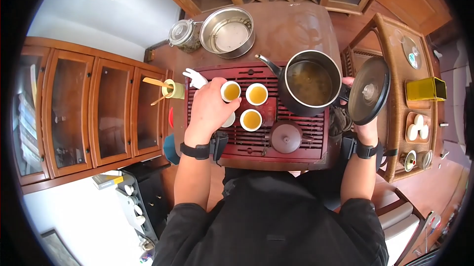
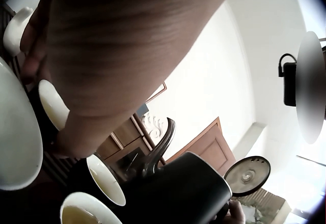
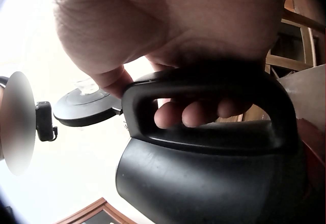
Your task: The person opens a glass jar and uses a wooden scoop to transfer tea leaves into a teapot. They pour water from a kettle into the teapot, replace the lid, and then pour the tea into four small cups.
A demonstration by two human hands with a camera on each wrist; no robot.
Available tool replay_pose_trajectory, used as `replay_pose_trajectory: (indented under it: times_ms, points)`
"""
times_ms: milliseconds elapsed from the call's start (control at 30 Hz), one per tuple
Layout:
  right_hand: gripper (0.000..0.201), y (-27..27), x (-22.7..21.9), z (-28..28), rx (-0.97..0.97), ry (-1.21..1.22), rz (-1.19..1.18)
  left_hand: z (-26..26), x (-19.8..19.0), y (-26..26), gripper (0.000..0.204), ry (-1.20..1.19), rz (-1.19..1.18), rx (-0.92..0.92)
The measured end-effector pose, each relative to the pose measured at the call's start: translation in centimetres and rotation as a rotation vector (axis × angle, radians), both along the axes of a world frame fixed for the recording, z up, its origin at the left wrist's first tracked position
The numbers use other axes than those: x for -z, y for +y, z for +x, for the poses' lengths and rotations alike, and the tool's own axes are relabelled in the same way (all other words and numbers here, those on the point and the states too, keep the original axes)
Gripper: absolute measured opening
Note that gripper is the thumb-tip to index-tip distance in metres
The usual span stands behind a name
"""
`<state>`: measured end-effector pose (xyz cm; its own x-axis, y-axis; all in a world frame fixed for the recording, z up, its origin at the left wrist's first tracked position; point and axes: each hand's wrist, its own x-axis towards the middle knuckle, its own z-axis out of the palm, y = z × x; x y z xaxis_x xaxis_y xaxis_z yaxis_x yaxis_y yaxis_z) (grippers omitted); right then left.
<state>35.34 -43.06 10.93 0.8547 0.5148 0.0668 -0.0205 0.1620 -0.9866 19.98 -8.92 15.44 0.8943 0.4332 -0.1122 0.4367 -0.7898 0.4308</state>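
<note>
In the head view my left hand (image 1: 208, 107) pinches a white cup of yellow tea (image 1: 231, 91) at the tray's left part. Two more filled cups (image 1: 256, 94) (image 1: 251, 120) stand just right of it, and another white cup (image 1: 228, 120) is partly hidden under the hand. My right hand (image 3: 173, 30) curls its fingers round the handle (image 3: 204, 84) of a black kettle (image 3: 204, 178). The kettle's hinged lid (image 1: 369, 90) stands raised, its spout (image 1: 268, 63) points left, and brownish liquid shows inside.
A brown teapot (image 1: 286, 137) sits on the red slatted tray (image 1: 237, 153). Behind the tray are a steel pot (image 1: 228, 33) and a glass jar (image 1: 184, 36). A white figurine (image 1: 196, 78) and a tool holder (image 1: 174, 89) stand at left. A wicker shelf (image 1: 390, 43) is at right.
</note>
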Motion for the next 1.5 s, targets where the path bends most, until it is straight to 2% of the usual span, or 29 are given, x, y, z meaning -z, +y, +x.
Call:
replay_pose_trajectory:
  times_ms: [67, 167, 300, 400, 533, 633, 800, 900, 1033, 1167, 1300, 1400, 1500]
  points:
    - [0.042, 0.1, -0.2, 0.0, 0.001, -0.008, -0.013, 0.1, -0.5, 0.0, 0.045, -0.006, -0.029, -0.018]
    - [0.039, 0.4, -0.5, -0.2, 0.007, 0.058, 0.040, 0.1, -2.0, -0.1, 0.040, -0.249, -0.092, -0.014]
    - [0.037, 0.6, -0.6, -0.3, 0.001, 0.051, 0.061, 0.4, -6.1, -0.9, 0.041, -0.315, 0.011, 0.007]
    - [0.038, 0.3, -0.8, -0.2, -0.056, 0.061, 0.084, 1.1, -8.9, -1.9, 0.042, -0.267, 0.145, 0.083]
    - [0.039, 0.3, -0.2, -0.2, -0.016, 0.032, 0.106, 2.9, -11.6, -3.8, 0.043, -0.328, 0.267, 0.293]
    - [0.039, -0.1, -0.1, 0.0, -0.061, 0.035, 0.043, 4.7, -12.3, -5.0, 0.043, -0.371, 0.384, 0.475]
    - [0.031, 0.1, -1.0, -0.1, -0.042, 0.050, 0.019, 7.0, -13.1, -7.9, 0.046, -0.364, 0.607, 0.653]
    - [0.033, 0.1, -0.6, -0.1, -0.039, 0.072, -0.008, 8.0, -13.4, -9.2, 0.036, -0.311, 0.835, 0.790]
    - [0.036, 0.1, 0.9, 0.2, -0.049, 0.057, 0.051, 9.5, -13.5, -10.7, 0.021, -0.334, 0.979, 0.907]
    - [0.034, 0.0, 0.0, 0.2, -0.106, 0.052, 0.057, 10.1, -13.5, -11.7, 0.011, -0.312, 1.149, 1.000]
    - [0.024, 0.5, -1.4, -0.3, -0.036, 0.079, 0.048, 10.4, -13.0, -11.5, 0.005, -0.274, 1.357, 1.100]
    - [0.024, 0.4, -0.8, -0.1, -0.052, 0.055, 0.053, 10.1, -13.8, -11.8, 0.011, -0.279, 1.305, 1.052]
    - [0.034, 0.0, 0.0, 0.1, -0.082, 0.079, 0.047, 10.1, -14.1, -10.7, 0.023, -0.354, 1.064, 0.935]
